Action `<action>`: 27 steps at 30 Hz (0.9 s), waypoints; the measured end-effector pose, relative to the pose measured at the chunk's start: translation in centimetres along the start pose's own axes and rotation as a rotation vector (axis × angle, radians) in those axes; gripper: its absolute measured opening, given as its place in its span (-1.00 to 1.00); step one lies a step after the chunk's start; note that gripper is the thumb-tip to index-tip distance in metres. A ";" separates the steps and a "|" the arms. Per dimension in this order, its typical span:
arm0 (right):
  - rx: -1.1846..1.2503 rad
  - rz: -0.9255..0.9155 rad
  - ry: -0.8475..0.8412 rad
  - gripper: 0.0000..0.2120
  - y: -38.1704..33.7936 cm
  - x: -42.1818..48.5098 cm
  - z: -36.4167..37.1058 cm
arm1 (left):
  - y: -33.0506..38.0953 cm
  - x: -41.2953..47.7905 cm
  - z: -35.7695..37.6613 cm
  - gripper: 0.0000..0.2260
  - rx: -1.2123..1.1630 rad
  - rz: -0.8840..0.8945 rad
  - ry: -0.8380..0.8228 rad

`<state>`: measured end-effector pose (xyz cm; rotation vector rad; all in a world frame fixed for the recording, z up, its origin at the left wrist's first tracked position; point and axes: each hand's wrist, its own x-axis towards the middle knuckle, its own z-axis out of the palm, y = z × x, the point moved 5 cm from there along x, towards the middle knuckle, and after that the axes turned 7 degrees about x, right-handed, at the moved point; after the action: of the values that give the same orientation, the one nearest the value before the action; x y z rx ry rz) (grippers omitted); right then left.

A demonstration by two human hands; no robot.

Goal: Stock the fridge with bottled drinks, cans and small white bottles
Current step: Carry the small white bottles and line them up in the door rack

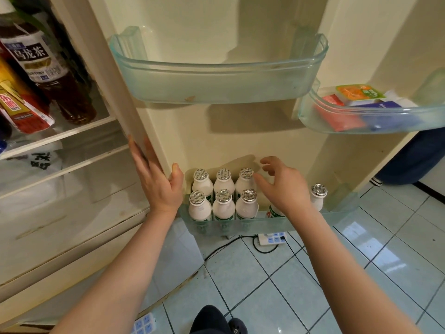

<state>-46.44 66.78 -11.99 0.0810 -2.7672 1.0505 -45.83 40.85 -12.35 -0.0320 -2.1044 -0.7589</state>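
The right hand (pixel 284 186) hovers with fingers loosely curled and apart, gripping nothing, just above a partly hidden white bottle (pixel 273 212). The left hand (pixel 159 182) lies flat, fingers straight, against the fridge door's edge (pixel 144 131). Six small white foil-capped bottles (pixel 224 206) stand in two rows in the lowest door shelf (pixel 240 224), another (pixel 317 197) apart at the right. An oolong tea bottle (pixel 48 68) stands inside the fridge.

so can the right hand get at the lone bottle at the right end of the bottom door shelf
Probably yes. The right hand hovers empty just left of that bottle, whose cap stands clear above the shelf, with nothing between them.
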 end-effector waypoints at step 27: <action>0.260 0.161 -0.168 -0.76 2.9 -3.0 -0.8 | 0.0 -0.1 -0.3 -0.40 -0.023 -0.015 -0.025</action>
<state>-43.69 69.48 -13.88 -0.0211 -2.8042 1.5071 -45.52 40.66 -12.32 -0.0390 -2.1220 -0.7954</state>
